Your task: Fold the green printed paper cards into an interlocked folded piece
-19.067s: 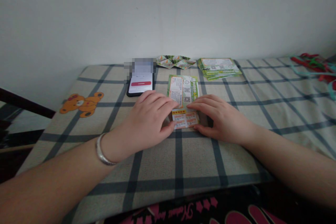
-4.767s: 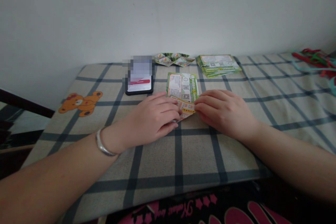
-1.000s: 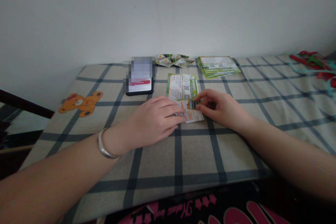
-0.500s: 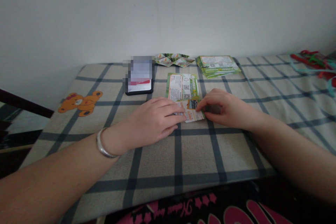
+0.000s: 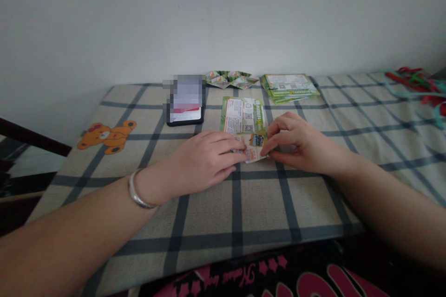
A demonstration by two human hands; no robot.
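A printed green-and-white paper leaflet (image 5: 244,113) lies on the tablecloth in front of me, its near part folded up so a different printed side shows. My left hand (image 5: 211,158) rests flat on the fold's left side, fingers stretched out and fingertips on the paper. At the right near corner, my right hand (image 5: 296,144) pinches the leaflet between thumb and fingers. The exact corner is partly hidden under those fingertips. A silver bangle (image 5: 137,190) circles my left wrist.
Behind the leaflet are a phone (image 5: 184,113), several folded paper pieces (image 5: 232,80) and a stack of similar leaflets (image 5: 291,87). A bear picture (image 5: 106,137) is at left on the checked tablecloth (image 5: 202,218). Red and green items (image 5: 414,81) lie far right. A wall (image 5: 223,18) rises behind.
My right fingers have shifted slightly left and closed over the leaflet's near right corner. The left hand stays almost still on the paper.
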